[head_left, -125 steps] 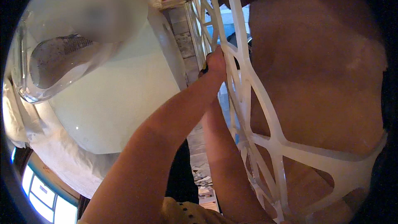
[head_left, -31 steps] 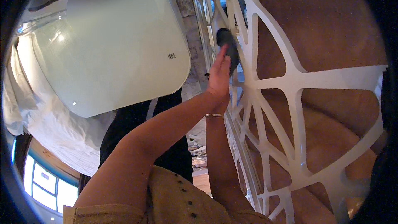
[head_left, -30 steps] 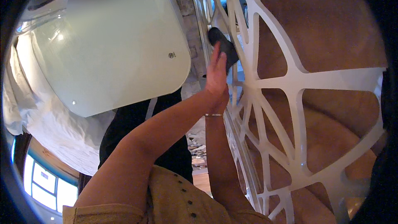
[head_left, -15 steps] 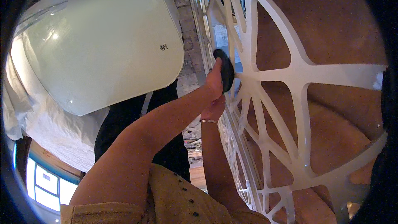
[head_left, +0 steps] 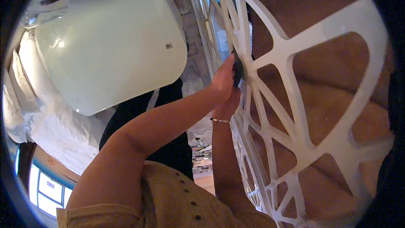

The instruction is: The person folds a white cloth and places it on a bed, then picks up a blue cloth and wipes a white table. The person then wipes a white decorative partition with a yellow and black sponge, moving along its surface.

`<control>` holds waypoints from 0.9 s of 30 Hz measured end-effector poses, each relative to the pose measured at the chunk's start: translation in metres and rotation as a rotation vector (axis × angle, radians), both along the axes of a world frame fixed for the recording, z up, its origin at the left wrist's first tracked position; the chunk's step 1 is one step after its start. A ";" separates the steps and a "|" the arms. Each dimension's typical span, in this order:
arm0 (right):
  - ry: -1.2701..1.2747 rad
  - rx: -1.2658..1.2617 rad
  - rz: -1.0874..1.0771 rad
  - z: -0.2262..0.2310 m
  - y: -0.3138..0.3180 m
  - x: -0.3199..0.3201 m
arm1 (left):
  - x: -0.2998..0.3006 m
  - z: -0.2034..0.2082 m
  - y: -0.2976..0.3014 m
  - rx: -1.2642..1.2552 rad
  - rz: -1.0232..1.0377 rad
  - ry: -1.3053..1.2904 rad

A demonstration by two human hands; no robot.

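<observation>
My left hand [head_left: 223, 78] is closed on a black, rounded, flat thing [head_left: 238, 71] whose exact kind I cannot make out. It stands on edge at the near face of a white lattice panel [head_left: 291, 74] with curved, branching bars. Close below, my right hand [head_left: 228, 104], with a bracelet [head_left: 220, 120] on the wrist, reaches up to the lower end of the black thing. Its fingers are mostly hidden behind my left hand, and I cannot tell how they lie.
A large pale glossy board [head_left: 114, 55] with rounded corners is on my left. White cloth [head_left: 55, 114] hangs beneath it. Behind the lattice is a brown surface [head_left: 329, 97]. Stone-patterned flooring [head_left: 196, 71] shows between board and panel. A bright window [head_left: 50, 188] lies at lower left.
Both hands and the black thing have shifted slightly right. The black thing now shows narrower, closer against the lattice bars. The lattice panel appears at a different angle in view.
</observation>
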State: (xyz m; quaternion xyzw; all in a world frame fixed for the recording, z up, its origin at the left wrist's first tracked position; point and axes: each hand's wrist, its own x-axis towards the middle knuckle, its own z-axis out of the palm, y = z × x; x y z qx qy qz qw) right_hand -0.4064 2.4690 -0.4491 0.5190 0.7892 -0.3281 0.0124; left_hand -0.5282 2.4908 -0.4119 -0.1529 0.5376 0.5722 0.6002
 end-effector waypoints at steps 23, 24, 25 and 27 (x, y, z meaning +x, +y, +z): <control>1.299 -0.745 -0.929 0.059 -0.014 -0.018 | -0.013 0.108 -0.012 0.367 0.090 0.160; 1.320 -0.733 -0.877 0.060 -0.012 -0.015 | -0.015 0.119 -0.009 0.407 0.056 0.250; 1.341 -0.720 -0.826 0.060 -0.010 -0.012 | -0.010 0.118 -0.004 0.451 -0.041 0.315; 1.582 -0.956 -1.051 0.087 -0.006 -0.032 | -0.004 0.109 0.007 0.534 -0.225 0.456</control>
